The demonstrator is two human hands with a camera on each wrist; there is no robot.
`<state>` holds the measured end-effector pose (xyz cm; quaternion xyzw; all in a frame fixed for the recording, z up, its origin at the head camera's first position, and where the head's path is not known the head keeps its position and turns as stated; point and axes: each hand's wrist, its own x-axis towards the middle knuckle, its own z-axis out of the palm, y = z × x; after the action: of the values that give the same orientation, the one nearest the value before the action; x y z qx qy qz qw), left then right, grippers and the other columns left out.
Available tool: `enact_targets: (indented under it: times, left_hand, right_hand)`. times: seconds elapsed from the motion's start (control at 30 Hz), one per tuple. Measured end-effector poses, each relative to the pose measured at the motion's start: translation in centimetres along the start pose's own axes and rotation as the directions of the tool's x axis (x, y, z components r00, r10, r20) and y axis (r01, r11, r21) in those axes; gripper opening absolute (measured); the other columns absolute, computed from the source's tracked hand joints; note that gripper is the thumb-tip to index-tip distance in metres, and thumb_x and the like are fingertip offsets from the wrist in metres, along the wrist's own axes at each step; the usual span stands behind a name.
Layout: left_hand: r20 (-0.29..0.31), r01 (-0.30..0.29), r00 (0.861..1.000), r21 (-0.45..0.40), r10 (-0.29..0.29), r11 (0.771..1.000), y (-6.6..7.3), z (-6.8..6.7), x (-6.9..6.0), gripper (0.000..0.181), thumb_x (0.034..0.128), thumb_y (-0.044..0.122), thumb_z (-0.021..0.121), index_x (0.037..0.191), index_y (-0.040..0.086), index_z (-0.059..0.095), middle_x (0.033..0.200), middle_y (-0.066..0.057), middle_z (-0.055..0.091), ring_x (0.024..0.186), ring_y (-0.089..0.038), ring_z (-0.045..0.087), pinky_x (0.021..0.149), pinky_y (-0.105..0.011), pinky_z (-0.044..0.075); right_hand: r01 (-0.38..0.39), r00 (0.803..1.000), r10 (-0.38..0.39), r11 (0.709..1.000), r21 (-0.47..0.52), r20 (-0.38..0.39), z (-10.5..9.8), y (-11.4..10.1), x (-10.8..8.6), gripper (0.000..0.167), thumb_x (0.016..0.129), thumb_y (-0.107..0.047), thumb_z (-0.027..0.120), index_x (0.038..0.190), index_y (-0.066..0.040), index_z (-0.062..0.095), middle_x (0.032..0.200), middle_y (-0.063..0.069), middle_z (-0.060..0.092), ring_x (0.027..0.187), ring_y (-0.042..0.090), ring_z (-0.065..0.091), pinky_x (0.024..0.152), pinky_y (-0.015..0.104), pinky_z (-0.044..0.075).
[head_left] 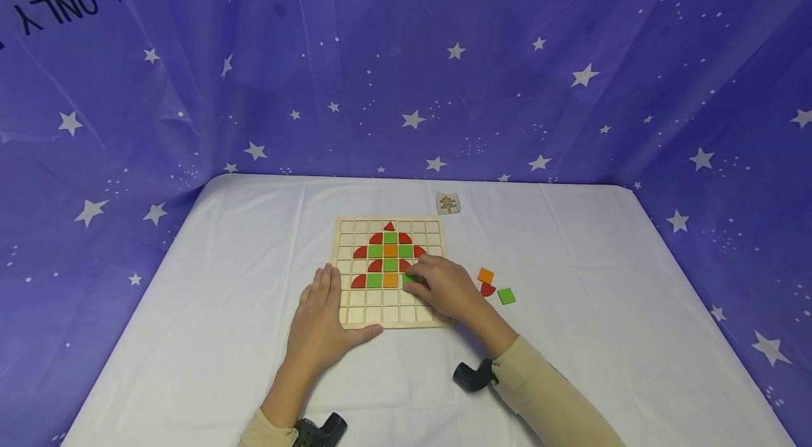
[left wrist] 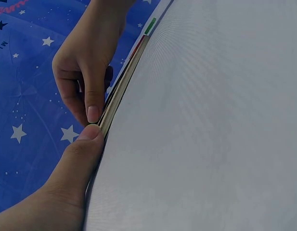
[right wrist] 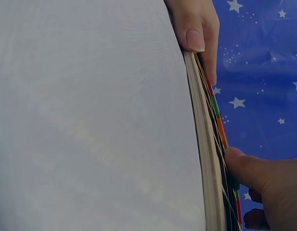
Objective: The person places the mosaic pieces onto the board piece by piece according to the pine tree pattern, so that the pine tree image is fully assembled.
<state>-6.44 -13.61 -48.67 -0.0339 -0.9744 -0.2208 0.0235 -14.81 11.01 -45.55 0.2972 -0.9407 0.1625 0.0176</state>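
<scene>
A wooden grid board (head_left: 359, 314) lies on the white cloth, with red, green and orange tiles laid in a tree shape. My left hand (head_left: 317, 327) rests along its left edge, fingers straight, and the thumb reaches to the near edge. Over the board's right half, my right hand (head_left: 450, 286) pinches a green square tile (head_left: 408, 280) between thumb and fingers, in the row beside an orange square (head_left: 390, 280). Low in the left wrist view, the left thumb (left wrist: 83, 149) touches the board's edge. The right thumb (right wrist: 249, 168) is at the tiles in the right wrist view.
Right of the board lie a loose orange square (head_left: 486, 276), a red rounded piece (head_left: 487, 289) and a green square (head_left: 506, 296). A small picture card (head_left: 447, 204) sits beyond the board's far right corner. A purple starry curtain (head_left: 355, 66) surrounds the table.
</scene>
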Motion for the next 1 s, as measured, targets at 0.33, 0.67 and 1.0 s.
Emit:
enact_targets:
  times: [0.33,0.67,1.0]
  left_hand:
    - [-0.008,0.0,1.0,-0.01,0.0,1.0,0.13,-0.12,0.02,0.138,0.0635,0.093,0.056,0.157,-0.002,0.019,0.166,-0.018,0.014,0.155,-0.035,0.012,0.125,-0.051,0.018]
    - [-0.007,0.0,1.0,-0.014,0.0,1.0,0.09,-0.09,0.01,0.138,0.0632,0.092,0.058,0.157,-0.002,0.019,0.166,-0.018,0.014,0.155,-0.035,0.012,0.125,-0.051,0.018]
    - [-0.008,0.004,1.0,-0.007,-0.004,1.0,-0.06,0.17,0.05,0.139,0.0628,0.094,0.055,0.157,-0.001,0.018,0.167,-0.017,0.013,0.155,-0.034,0.012,0.125,-0.05,0.018]
  right_hand:
    - [-0.006,1.0,0.007,1.0,0.021,-0.012,-0.03,-0.09,0.0,0.03,0.087,-0.04,0.075,0.11,-0.02,0.076,0.08,-0.014,0.058,0.068,0.003,0.048,0.06,0.017,0.042]
    - [-0.043,0.999,0.044,0.996,0.077,-0.007,0.23,0.01,0.14,0.031,0.084,-0.041,0.077,0.108,-0.021,0.077,0.08,-0.015,0.061,0.069,0.004,0.049,0.06,0.018,0.042]
    - [-0.066,0.998,0.067,0.987,0.149,-0.001,0.51,0.42,0.15,0.03,0.083,-0.04,0.079,0.107,-0.022,0.077,0.077,-0.017,0.058,0.07,0.004,0.05,0.061,0.018,0.043]
